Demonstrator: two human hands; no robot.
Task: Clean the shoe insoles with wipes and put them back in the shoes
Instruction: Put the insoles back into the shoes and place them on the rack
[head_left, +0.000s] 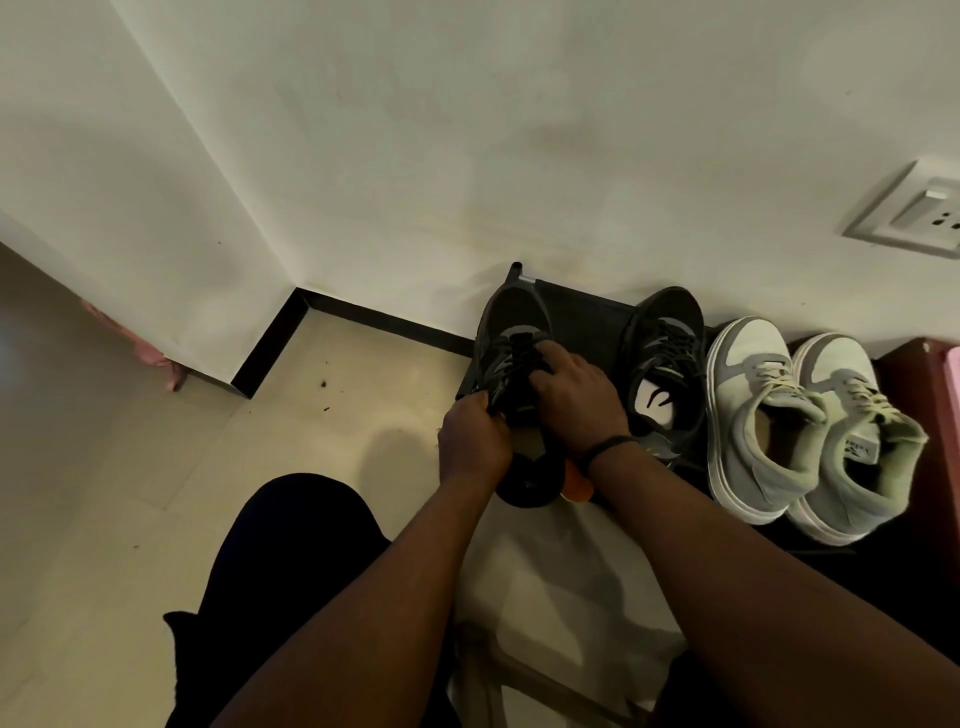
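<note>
A low black rack (582, 317) stands against the wall (467, 130) and carries four shoes in a row. At its right end sit two grey shoes (753, 426), side by side and touching, both upright with their openings facing up; the right one shows a printed insole inside, the left one's interior is too dark to read. Left of them stands a dark shoe (667, 364) with a white-marked insole (657, 402) visible in its opening. At the rack's left edge is the held shoe (511, 332), toe toward the wall. The right hand (576, 395) is closed over its laces and tongue; the left hand (472, 441) grips its near side at the collar. Whether an insole is inside this shoe cannot be told, since both hands cover the opening. No wipes are visible.

Judged from here, the held shoe sits at the rack's left edge, so a hard tug could tip it onto the floor (156, 493). An insole forced in could also fold under the tongue.
</note>
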